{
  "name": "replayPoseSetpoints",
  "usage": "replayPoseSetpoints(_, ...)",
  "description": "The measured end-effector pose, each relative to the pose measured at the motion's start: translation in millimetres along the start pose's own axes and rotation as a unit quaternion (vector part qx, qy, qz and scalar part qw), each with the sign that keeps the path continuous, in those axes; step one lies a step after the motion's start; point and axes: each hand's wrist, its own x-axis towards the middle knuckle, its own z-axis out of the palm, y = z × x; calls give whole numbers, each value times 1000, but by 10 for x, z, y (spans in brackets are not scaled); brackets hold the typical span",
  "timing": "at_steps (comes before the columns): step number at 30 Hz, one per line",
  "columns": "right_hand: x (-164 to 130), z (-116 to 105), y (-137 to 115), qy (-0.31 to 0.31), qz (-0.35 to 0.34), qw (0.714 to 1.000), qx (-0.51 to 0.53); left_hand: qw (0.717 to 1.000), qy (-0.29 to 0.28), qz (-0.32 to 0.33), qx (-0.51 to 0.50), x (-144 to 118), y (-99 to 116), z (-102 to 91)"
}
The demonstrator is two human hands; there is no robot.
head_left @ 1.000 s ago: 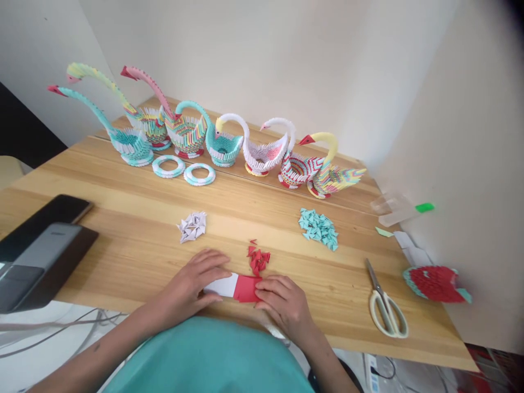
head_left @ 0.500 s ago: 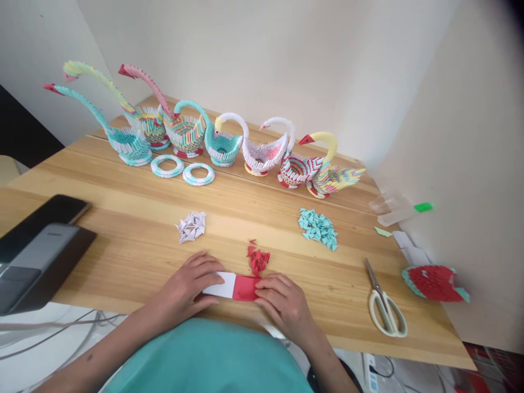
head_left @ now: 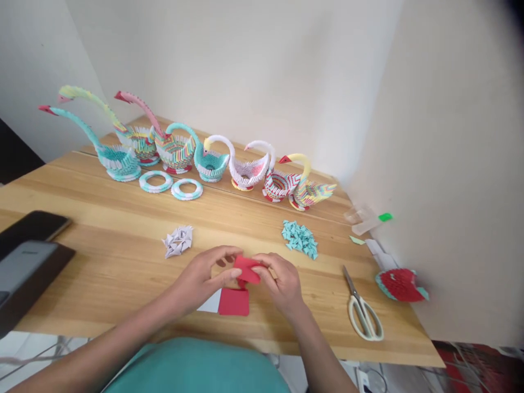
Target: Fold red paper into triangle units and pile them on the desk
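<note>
Between both hands, above the table, is a small piece of red paper point(head_left: 247, 268). My left hand point(head_left: 210, 271) pinches its left edge between thumb and fingers. On the other side, my right hand point(head_left: 279, 275) grips the right edge, thumb in front. Below them on the wood lie a red paper stack point(head_left: 234, 302) and, touching its left side, white paper point(head_left: 210, 302). Just behind the held sheet, folded red paper pieces point(head_left: 242, 284) are mostly covered by it. White folded pieces point(head_left: 178, 241) lie left of my hands, turquoise folded pieces point(head_left: 300, 238) to the right.
Several folded-paper swans point(head_left: 245, 170) line the back of the table point(head_left: 123, 229), with two paper rings point(head_left: 187, 189) before them. Scissors point(head_left: 362, 311) and a red paper model point(head_left: 401, 284) are at right. A phone point(head_left: 33, 232) and a grey box point(head_left: 30, 278) are at left.
My hands have risen off the papers on the table, and a red sheet is now held up between them. The camera view has shifted, moving the scene leftward.
</note>
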Motion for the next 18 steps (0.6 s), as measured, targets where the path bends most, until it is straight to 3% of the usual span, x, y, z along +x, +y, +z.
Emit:
replayPoseSetpoints(4, 172, -24, 19, 13, 0, 1000, -2, 988, -27, -43, -146, 281, 58, 53)
replayPoseSetpoints(7, 272, -107, 75, 51, 7, 998, 21, 974, 1, -72, -214, 427, 72, -3)
replayPoseSetpoints(10, 356, -151, 143, 62, -42, 997, 6, 960, 32, -104, -260, 516, 114, -47)
replayPoseSetpoints(14, 388, -20, 240, 63, -111, 992, -1, 957, 37, -101, -270, 540, 52, -2)
replayPoseSetpoints(18, 329, 165, 314, 102, -40, 991, 71, 976, 39, -62, -204, 504, -127, 67)
